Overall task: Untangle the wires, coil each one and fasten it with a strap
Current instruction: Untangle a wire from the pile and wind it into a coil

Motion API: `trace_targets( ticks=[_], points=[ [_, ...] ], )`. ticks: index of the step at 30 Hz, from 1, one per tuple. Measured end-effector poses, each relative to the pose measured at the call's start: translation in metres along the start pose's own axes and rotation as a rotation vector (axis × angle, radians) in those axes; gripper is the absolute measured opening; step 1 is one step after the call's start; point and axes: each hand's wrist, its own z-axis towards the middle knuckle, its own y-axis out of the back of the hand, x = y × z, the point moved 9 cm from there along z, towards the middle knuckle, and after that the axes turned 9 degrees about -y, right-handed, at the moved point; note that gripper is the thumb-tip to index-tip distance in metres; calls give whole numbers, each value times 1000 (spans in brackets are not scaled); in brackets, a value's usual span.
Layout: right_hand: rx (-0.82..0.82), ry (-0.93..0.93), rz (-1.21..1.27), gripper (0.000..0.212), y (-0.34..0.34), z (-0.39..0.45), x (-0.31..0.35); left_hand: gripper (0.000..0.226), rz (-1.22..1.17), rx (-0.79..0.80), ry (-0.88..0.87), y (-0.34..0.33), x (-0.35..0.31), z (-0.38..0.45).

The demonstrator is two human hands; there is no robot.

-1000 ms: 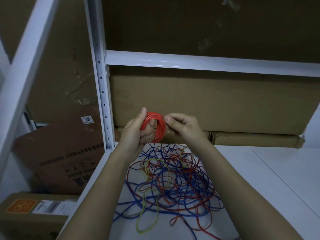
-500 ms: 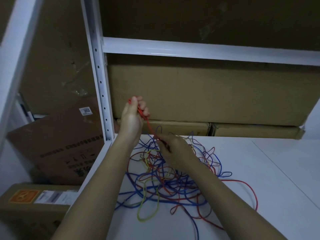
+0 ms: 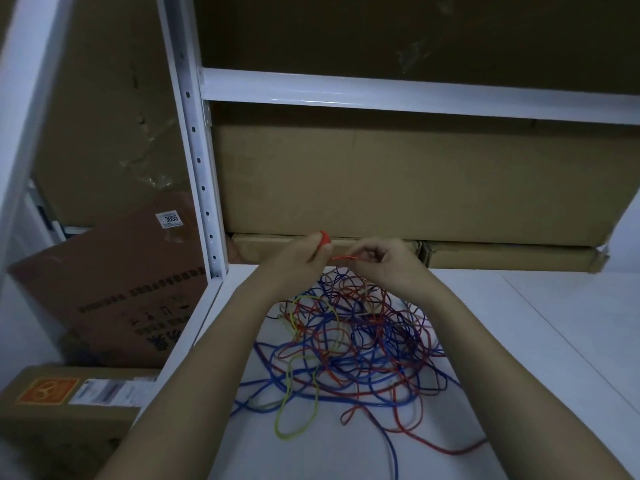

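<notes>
Both hands are raised above the tangle, close together at the back of the white shelf [image 3: 519, 341]. The left hand [image 3: 301, 259] is curled round a small red wire coil [image 3: 325, 238], of which only a rounded bit pokes out above the fingers. The right hand [image 3: 382, 261] pinches a thin loop of the same red wire [image 3: 343, 258] that runs across the short gap between the two hands.

Below the forearms lies the tangled wire pile [image 3: 349, 341]: mostly blue and red strands, with a yellow-green wire [image 3: 294, 403] looping out toward the near left edge and a red strand trailing off to the right.

Behind the hands a large plain cardboard box [image 3: 398, 181] sits on two long flat cartons [image 3: 512, 258]. Left of the perforated white upright [image 3: 201, 168], a brown carton [image 3: 114, 289] leans at an angle; its small white sticker [image 3: 171, 218] reads "3055" (the dark printed characters lower on it are upside down and not legible). Lower left, another box carries an orange label [image 3: 46, 390] with a round emblem and a white shipping label too blurred to read.
</notes>
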Motion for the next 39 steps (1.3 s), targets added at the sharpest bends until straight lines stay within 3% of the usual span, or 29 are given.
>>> trace_targets(
  ticks=[3,5,8,10,13,16,19,23,26,30,33,36,39],
  points=[
    [-99,45,-31,8,16,4,-6,66,-99,51,26,-10,2,-5],
    [-122,16,-105,19,21,4,-20,52,-247,26,43,-8,5,-6],
    [-114,-122,-346,55,26,4,-49,42,-494,-104,96,3,13,-2],
    [-144,-198,-412,57,34,5,-55,43,-607,-221,116,10,14,2],
    [-292,-185,-135,49,58,12,-24,41,-684,-326,143,15,10,5],
    [-435,-14,256,34,84,16,23,42,-673,-356,147,16,2,11],
    [-422,136,456,16,87,18,46,44,-660,-360,139,16,-9,16],
    [-530,46,203,14,85,22,24,46,-739,-337,146,13,-11,13],
    [-598,11,23,21,86,24,9,47,-963,-272,100,7,-12,5],
    [-527,-39,38,21,58,22,-12,49,-1275,-345,58,12,-14,-3],
    [-509,11,-267,23,37,9,-18,53,-1388,-457,78,20,-4,-6],
    [-326,161,-593,27,-4,-3,-15,50,-1428,-509,83,24,2,-10],
    [-200,312,-690,25,-34,-17,-4,35,-1374,-568,104,20,8,-10]
  ],
)
